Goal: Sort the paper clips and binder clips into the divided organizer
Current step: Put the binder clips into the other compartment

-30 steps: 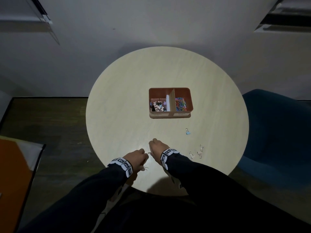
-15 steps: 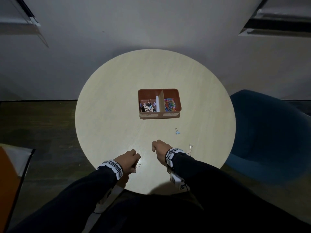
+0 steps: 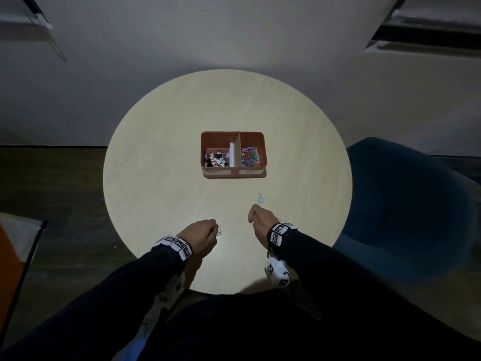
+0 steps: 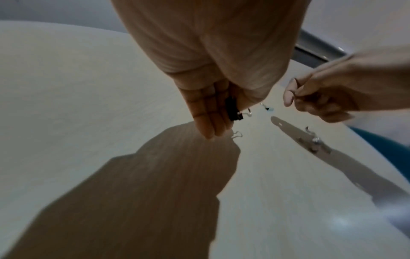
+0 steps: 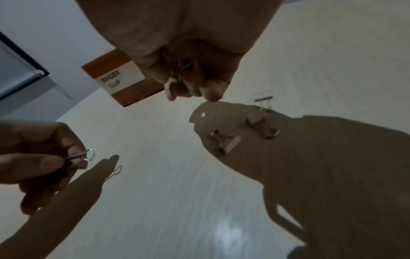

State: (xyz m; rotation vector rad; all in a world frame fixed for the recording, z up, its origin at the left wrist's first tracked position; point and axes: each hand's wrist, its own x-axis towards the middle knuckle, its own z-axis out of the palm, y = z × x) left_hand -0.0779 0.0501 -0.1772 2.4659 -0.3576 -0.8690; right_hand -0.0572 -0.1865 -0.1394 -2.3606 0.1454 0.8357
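Note:
The brown divided organizer stands mid-table, binder clips in its left half, coloured paper clips in its right half. My left hand pinches a black binder clip; its wire handles stick out past the fingers. My right hand is curled and holds a small metal clip against the palm; its kind is unclear. A blue binder clip lies just beyond the right hand. Several more binder clips lie in the right arm's shadow, hidden in the head view.
The round pale table ends close to my body. A blue chair stands at the right, an orange object on the floor at the left. The organizer's left front carries a "BINDER CLIP" label.
My hands have drawn apart. The right hand has moved right and forward, toward the blue binder clip. The left hand keeps its hold on the black clip.

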